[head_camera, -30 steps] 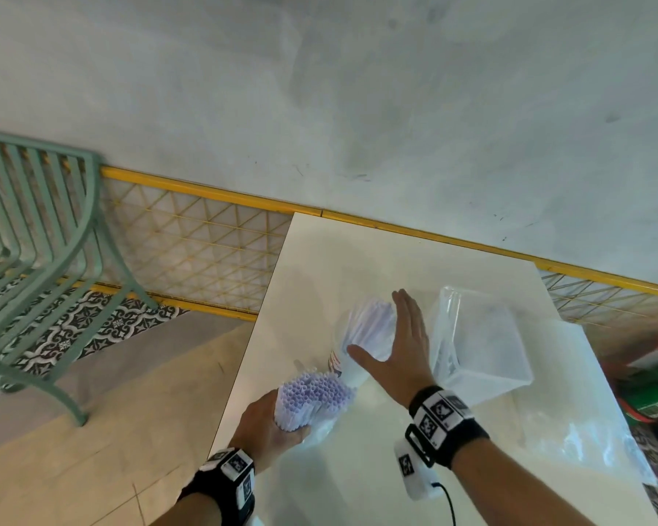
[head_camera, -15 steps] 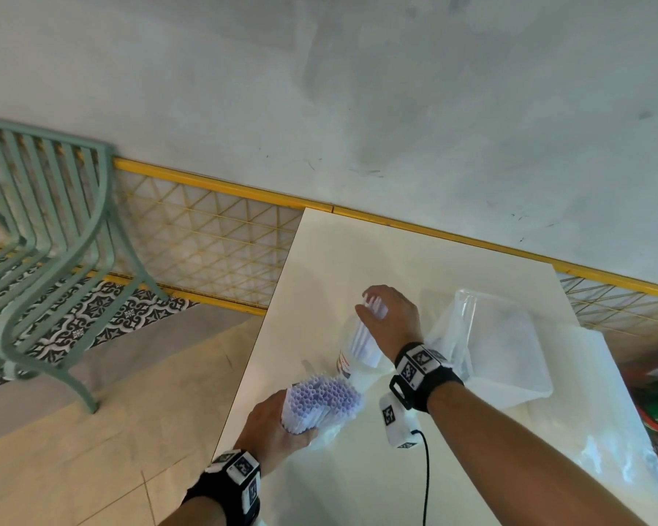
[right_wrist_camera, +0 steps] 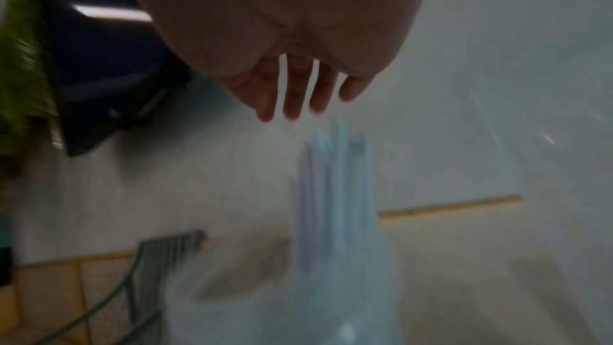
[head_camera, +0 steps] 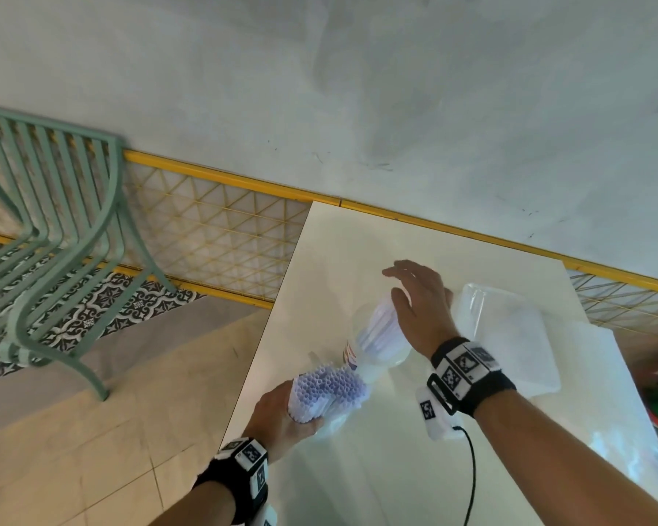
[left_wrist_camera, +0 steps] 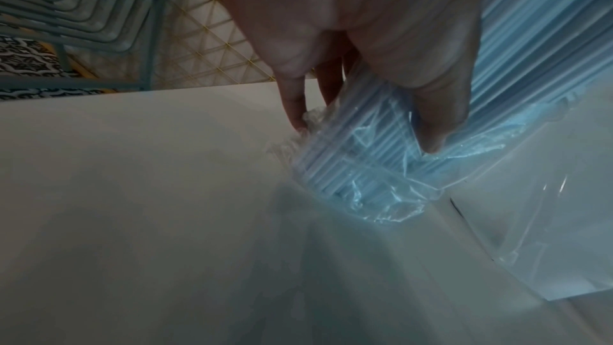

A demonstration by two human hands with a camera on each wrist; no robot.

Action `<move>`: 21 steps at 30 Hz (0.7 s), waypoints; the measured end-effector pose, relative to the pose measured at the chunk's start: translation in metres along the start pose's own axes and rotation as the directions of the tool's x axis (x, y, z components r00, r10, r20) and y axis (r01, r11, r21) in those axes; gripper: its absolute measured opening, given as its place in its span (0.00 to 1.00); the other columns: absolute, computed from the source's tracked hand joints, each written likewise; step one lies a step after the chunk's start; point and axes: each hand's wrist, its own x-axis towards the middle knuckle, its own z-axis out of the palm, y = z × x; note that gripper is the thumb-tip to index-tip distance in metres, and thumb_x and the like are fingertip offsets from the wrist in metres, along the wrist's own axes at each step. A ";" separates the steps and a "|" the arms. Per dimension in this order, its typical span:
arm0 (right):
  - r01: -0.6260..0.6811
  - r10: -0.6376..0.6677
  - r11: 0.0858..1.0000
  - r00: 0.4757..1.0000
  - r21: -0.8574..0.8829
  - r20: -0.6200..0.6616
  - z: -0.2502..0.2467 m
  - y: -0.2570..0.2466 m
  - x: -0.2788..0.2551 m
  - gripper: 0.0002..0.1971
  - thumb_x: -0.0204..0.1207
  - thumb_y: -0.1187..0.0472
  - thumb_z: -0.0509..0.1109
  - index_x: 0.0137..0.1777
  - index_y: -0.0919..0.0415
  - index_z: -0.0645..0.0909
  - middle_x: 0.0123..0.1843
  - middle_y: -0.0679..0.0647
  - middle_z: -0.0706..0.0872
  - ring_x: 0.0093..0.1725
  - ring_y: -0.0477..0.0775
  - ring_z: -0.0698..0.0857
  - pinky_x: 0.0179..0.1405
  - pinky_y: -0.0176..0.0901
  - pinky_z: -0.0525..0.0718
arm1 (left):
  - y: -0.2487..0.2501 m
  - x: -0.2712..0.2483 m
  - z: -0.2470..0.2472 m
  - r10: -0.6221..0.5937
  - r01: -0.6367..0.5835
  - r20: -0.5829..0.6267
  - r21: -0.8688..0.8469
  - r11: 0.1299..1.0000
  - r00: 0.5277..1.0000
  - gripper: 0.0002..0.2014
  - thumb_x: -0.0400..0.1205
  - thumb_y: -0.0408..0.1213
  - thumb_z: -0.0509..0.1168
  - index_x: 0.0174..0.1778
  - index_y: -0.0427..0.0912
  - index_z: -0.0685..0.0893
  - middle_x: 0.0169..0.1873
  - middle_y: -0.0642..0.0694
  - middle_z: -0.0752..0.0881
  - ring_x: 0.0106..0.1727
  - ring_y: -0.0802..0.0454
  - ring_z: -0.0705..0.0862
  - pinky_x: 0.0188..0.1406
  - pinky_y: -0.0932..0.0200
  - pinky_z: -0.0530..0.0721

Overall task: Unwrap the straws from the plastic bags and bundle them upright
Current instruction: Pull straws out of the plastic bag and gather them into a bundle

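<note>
Chair: we see a green metal chair [head_camera: 50, 237] on the floor, left of the white table [head_camera: 358, 252].
Left hand: our left hand [head_camera: 278, 415] grips the loose bundle of pale purple straws [head_camera: 329, 387] at the table's left edge, fingers curled round it, open ends tilted up toward us, crumpled wrap at its base.
Bagged straws: a second bundle in a clear plastic bag [head_camera: 377, 336] lies on the table just beyond the first.
Right hand: our right hand [head_camera: 418, 305] hovers over the bagged bundle, fingers straight and spread, holding nothing.
Container: a clear plastic container [head_camera: 509, 336] lies on the table, right of that hand.
</note>
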 end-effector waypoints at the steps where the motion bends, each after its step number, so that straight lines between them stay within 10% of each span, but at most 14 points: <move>1: 0.038 -0.039 0.995 0.999 0.090 0.010 -0.011 -0.007 -0.005 0.21 0.79 0.70 0.60 0.65 0.48 0.81 0.67 0.43 0.81 0.66 0.44 0.77 0.67 0.46 0.73 | 0.000 0.000 0.001 -0.002 0.002 0.000 -0.001 1.000 1.000 0.29 0.62 0.60 0.76 0.58 0.56 0.82 0.47 0.68 0.84 0.51 0.64 0.84 0.52 0.69 0.80; 4: 0.102 -0.176 0.948 0.958 0.301 0.228 -0.036 -0.029 -0.033 0.25 0.73 0.78 0.61 0.63 0.52 0.83 0.55 0.45 0.86 0.47 0.42 0.84 0.45 0.31 0.82 | 0.002 0.000 0.000 -0.003 0.003 -0.013 0.004 1.000 1.000 0.27 0.63 0.55 0.79 0.57 0.56 0.82 0.44 0.68 0.83 0.48 0.64 0.84 0.46 0.78 0.76; 8: 0.114 -0.182 0.981 0.829 0.158 0.529 -0.024 -0.037 -0.076 0.34 0.71 0.61 0.75 0.77 0.46 0.70 0.63 0.39 0.81 0.45 0.41 0.81 0.47 0.33 0.83 | 0.005 0.000 0.000 -0.008 0.008 -0.014 0.000 1.000 1.000 0.26 0.64 0.51 0.80 0.56 0.53 0.83 0.45 0.64 0.84 0.47 0.62 0.84 0.45 0.77 0.75; 16: 0.045 -0.089 0.992 0.912 0.117 0.401 -0.004 -0.039 -0.092 0.19 0.71 0.59 0.78 0.63 0.56 0.85 0.51 0.50 0.90 0.37 0.44 0.85 0.46 0.34 0.81 | 0.008 0.002 0.006 0.025 -0.025 -0.008 0.029 0.999 1.000 0.27 0.65 0.52 0.79 0.60 0.53 0.83 0.49 0.61 0.85 0.50 0.59 0.85 0.50 0.68 0.79; 21: 0.101 -0.155 0.974 0.950 0.203 0.271 -0.010 -0.037 -0.088 0.12 0.69 0.60 0.79 0.52 0.53 0.88 0.42 0.41 0.88 0.34 0.41 0.85 0.41 0.28 0.81 | 0.008 0.002 0.007 0.017 -0.017 -0.026 0.015 1.000 1.000 0.28 0.65 0.52 0.79 0.60 0.53 0.82 0.49 0.62 0.84 0.49 0.60 0.83 0.52 0.65 0.79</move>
